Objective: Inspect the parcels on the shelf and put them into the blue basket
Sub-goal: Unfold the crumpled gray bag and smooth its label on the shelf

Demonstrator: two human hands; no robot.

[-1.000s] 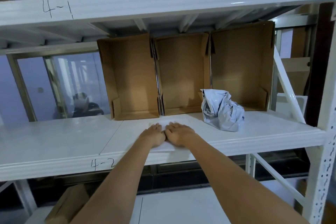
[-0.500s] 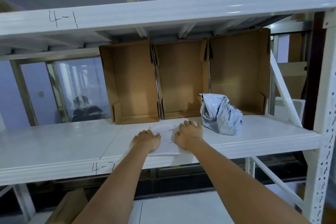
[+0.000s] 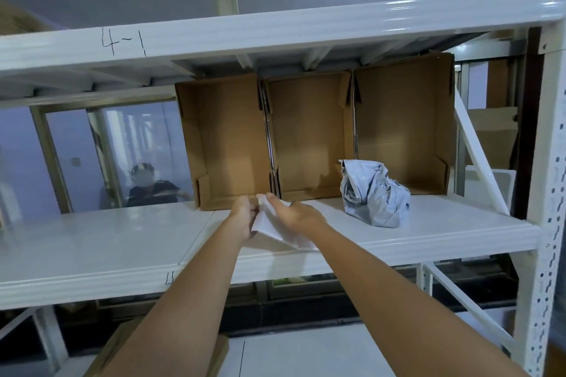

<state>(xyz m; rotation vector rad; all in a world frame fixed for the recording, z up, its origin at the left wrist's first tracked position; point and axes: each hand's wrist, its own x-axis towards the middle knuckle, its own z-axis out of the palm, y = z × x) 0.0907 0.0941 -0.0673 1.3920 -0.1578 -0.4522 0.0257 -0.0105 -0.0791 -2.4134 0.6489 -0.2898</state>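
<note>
Evidently little is done: the blue basket is out of sight, and a crumpled grey parcel (image 3: pixel 375 196) sits untouched on the shelf (image 3: pixel 428 229), right of the flat white parcel (image 3: pixel 275 228). Left hand (image 3: pixel 243 214) and right hand (image 3: pixel 295 214), fingers curled, pinch that white parcel's far edge, tilting it up off the shelf.

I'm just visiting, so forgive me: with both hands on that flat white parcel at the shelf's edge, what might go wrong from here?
1. The white parcel is thin and already tilted up between the left hand and right hand; it might slip and drop past the shelf edge.
2. The crumpled grey parcel sits close to the right forearm; a careless sweep could nudge it.
3. No blue basket is in view, so carrying the parcel there means turning away first.
</note>
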